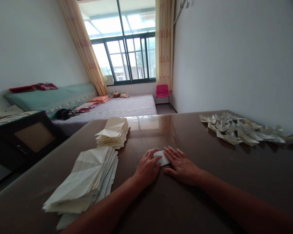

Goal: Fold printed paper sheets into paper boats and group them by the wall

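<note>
A small folded piece of white paper lies on the brown table between my two hands. My left hand grips its left edge, fingers bent and thumb beside it. Across the paper's right side rests my right hand, its fingers stretched out flat and the thumb apart. Part of the paper is hidden under the fingers. To the left are two stacks of creased paper sheets, a nearer stack by my left forearm and a farther stack. Several folded paper boats stand grouped at the right.
The glossy brown table reaches toward a bed below the window. A pink chair stands in the far corner by the white wall. At the left is a dark cabinet.
</note>
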The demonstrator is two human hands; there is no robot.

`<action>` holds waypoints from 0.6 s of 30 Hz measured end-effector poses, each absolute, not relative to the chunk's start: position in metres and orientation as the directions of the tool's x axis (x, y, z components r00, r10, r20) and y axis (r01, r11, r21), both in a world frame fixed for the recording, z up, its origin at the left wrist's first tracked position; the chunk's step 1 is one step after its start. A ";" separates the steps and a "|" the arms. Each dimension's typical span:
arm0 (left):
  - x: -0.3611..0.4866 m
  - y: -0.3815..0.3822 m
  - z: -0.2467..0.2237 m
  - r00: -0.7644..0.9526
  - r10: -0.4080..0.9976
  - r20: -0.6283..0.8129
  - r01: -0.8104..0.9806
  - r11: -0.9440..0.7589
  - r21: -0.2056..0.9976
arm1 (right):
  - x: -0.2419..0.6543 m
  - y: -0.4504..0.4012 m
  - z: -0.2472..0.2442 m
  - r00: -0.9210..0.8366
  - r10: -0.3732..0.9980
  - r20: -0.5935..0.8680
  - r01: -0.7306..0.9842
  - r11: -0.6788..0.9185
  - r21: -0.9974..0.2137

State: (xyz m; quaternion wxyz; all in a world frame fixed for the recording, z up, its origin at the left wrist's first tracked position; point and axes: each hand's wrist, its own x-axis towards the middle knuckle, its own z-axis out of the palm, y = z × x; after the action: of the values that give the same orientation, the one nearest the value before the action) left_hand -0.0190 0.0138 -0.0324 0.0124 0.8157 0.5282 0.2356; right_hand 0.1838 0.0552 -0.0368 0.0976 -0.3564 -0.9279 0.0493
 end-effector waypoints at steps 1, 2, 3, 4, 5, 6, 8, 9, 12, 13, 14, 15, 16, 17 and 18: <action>-0.018 0.013 -0.032 0.371 0.857 0.358 0.854 -0.466 0.231 | 0.183 0.054 -0.037 -0.741 0.656 0.143 0.636 0.754 -0.162; -0.017 0.012 -0.031 0.408 0.847 0.340 0.849 -0.489 0.199 | 0.182 0.053 -0.037 -0.756 0.640 0.137 0.620 0.767 -0.167; -0.017 0.011 -0.030 0.437 0.839 0.324 0.845 -0.507 0.173 | 0.182 0.052 -0.037 -0.769 0.626 0.129 0.603 0.778 -0.174; -0.017 0.010 -0.029 0.457 0.833 0.311 0.841 -0.519 0.152 | 0.182 0.051 -0.037 -0.780 0.613 0.122 0.589 0.787 -0.183; -0.017 0.009 -0.028 0.470 0.830 0.301 0.841 -0.525 0.133 | 0.182 0.051 -0.038 -0.788 0.605 0.117 0.580 0.792 -0.192; -0.017 0.008 -0.027 0.477 0.829 0.292 0.843 -0.526 0.116 | 0.182 0.051 -0.038 -0.791 0.602 0.112 0.576 0.793 -0.198; -0.017 0.005 -0.025 0.480 0.832 0.278 0.850 -0.519 0.086 | 0.185 0.052 -0.037 -0.788 0.607 0.100 0.582 0.788 -0.199; -0.017 0.004 -0.024 0.479 0.834 0.275 0.855 -0.514 0.071 | 0.186 0.053 -0.036 -0.782 0.616 0.094 0.592 0.782 -0.195; -0.018 0.000 -0.021 0.474 0.835 0.278 0.864 -0.502 0.035 | 0.191 0.056 -0.034 -0.755 0.651 0.083 0.631 0.755 -0.178; -0.018 -0.001 -0.020 0.472 0.837 0.277 0.866 -0.499 0.031 | 0.192 0.057 -0.034 -0.744 0.663 0.081 0.645 0.744 -0.175; -0.019 -0.001 -0.019 0.462 0.843 0.274 0.872 -0.489 0.034 | 0.193 0.058 -0.033 -0.733 0.676 0.079 0.657 0.733 -0.173; -0.020 0.000 -0.018 0.440 0.855 0.276 0.882 -0.468 0.044 | 0.193 0.058 -0.034 -0.724 0.685 0.079 0.667 0.725 -0.173; -0.021 0.001 -0.017 0.405 0.869 0.286 0.897 -0.437 0.058 | 0.193 0.059 -0.034 -0.718 0.691 0.082 0.672 0.719 -0.175; -0.022 0.003 -0.017 0.362 0.882 0.301 0.914 -0.399 0.072 | 0.193 0.060 -0.034 -0.714 0.694 0.089 0.674 0.717 -0.179; -0.023 0.005 -0.017 0.315 0.893 0.320 0.930 -0.358 0.083 | 0.192 0.061 -0.035 -0.711 0.696 0.098 0.674 0.715 -0.184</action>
State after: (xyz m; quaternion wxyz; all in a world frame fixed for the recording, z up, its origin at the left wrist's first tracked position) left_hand -0.0232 0.0047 -0.0167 -0.0583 0.8089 0.5635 0.1575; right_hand 0.1919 0.0610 -0.0348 0.0803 -0.3713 -0.9226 0.0676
